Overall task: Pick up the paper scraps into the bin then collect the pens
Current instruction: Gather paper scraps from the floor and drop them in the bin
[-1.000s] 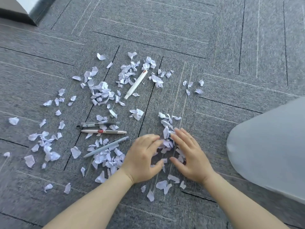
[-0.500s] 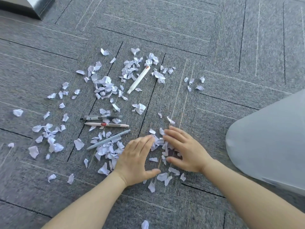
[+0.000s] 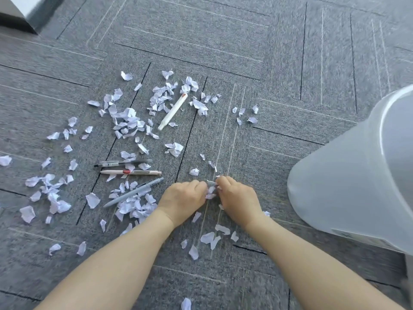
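Observation:
White paper scraps (image 3: 127, 121) lie scattered over the grey carpet, mostly left of centre. My left hand (image 3: 182, 201) and my right hand (image 3: 237, 198) are pressed together on the floor, fingers curled around a small bunch of scraps (image 3: 211, 190) squeezed between them. Four pens lie among the scraps: a white pen (image 3: 172, 111) further away, then a black pen (image 3: 123, 163), a beige pen (image 3: 130, 172) and a grey pen (image 3: 134, 192) just left of my left hand. The translucent white bin (image 3: 357, 175) stands at the right.
Loose scraps (image 3: 211, 237) lie under and between my forearms, and one scrap (image 3: 186, 304) at the bottom edge. A dark wall base (image 3: 17, 21) shows at the top left. Bare carpet (image 3: 245, 41) stretches beyond the scraps.
Both hands have swept inward and closed, bunching the scraps that lay spread between them into a tight clump. The view has shifted slightly, showing more of the bin.

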### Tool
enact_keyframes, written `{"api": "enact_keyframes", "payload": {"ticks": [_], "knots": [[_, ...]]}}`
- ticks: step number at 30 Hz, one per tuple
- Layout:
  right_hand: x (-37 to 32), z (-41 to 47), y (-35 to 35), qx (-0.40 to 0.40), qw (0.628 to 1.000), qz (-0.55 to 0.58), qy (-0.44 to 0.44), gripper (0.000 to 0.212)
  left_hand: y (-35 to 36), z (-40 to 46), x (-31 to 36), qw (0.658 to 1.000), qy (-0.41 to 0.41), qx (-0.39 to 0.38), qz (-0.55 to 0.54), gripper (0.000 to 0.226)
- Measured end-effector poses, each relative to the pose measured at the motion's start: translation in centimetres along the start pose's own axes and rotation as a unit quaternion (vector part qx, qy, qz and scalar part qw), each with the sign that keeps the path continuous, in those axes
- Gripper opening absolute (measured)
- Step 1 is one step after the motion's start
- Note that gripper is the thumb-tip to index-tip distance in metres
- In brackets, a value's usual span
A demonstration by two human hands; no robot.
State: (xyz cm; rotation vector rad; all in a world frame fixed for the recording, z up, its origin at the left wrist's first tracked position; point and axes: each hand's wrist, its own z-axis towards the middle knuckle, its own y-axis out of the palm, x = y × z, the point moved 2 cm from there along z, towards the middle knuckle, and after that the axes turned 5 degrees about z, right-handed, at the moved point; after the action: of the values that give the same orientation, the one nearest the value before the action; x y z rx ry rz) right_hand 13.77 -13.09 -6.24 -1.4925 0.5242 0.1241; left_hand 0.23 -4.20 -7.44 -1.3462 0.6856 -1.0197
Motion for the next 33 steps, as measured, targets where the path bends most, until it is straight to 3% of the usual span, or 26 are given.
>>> {"api": "enact_keyframes", "payload": {"ticks": [3, 6, 9, 12, 14, 16, 18, 21, 23, 25, 28, 30, 33], "knots": [[-2.1, -0.1, -2.2, 0.052, 0.972, 0.173, 0.149, 0.015, -3.3, 1.3, 0.1, 0.967, -0.183, 0.043, -0.174, 0.025], [-5.5, 1.4, -8.2, 0.147, 0.919, 0.323, 0.172, 0.021, -9.0, 5.0, 0.8, 0.898, -0.277, 0.170, -0.298, 0.025], [-7.1, 2.6, -17.2, 0.255, 0.885, 0.363, 0.139, 0.021, -16.2, 10.4, 3.5, 0.858, -0.232, 0.269, -0.370, 0.028], [-5.9, 0.8, -25.9, 0.354, 0.862, 0.340, 0.128, 0.020, -21.7, 15.1, 8.5, 0.832, -0.125, 0.310, -0.442, 0.028], [-3.7, -1.5, -29.8, 0.395, 0.847, 0.319, 0.159, 0.018, -23.6, 17.6, 12.5, 0.830, -0.075, 0.294, -0.469, 0.026], [-0.4, -3.8, -31.4, 0.396, 0.844, 0.282, 0.224, 0.018, -24.2, 19.5, 16.6, 0.850, -0.055, 0.251, -0.459, 0.025], [3.2, -6.0, -31.4, 0.350, 0.853, 0.247, 0.297, 0.018, -23.3, 21.0, 20.1, 0.881, -0.040, 0.157, -0.445, 0.024], [6.5, -8.8, -30.7, 0.266, 0.854, 0.240, 0.377, 0.019, -20.9, 21.8, 23.2, 0.943, -0.008, 0.007, -0.334, 0.020], [7.4, -9.9, -30.9, 0.267, 0.848, 0.217, 0.402, 0.025, -20.2, 21.3, 23.8, 0.942, 0.013, -0.014, -0.334, 0.028], [6.4, -10.3, -31.8, 0.344, 0.830, 0.220, 0.380, 0.021, -20.8, 20.2, 23.3, 0.899, 0.017, 0.031, -0.437, 0.032], [2.7, -8.7, -32.3, 0.442, 0.811, 0.285, 0.255, 0.020, -21.2, 18.2, 20.1, 0.830, -0.009, 0.169, -0.532, 0.031], [-0.8, -6.3, -31.1, 0.416, 0.826, 0.346, 0.159, 0.020, -19.6, 16.2, 16.5, 0.832, -0.047, 0.216, -0.508, 0.029], [-4.4, -2.0, -25.6, 0.308, 0.871, 0.373, 0.087, 0.018, -14.6, 11.5, 10.1, 0.874, -0.136, 0.203, -0.419, 0.029]]}}
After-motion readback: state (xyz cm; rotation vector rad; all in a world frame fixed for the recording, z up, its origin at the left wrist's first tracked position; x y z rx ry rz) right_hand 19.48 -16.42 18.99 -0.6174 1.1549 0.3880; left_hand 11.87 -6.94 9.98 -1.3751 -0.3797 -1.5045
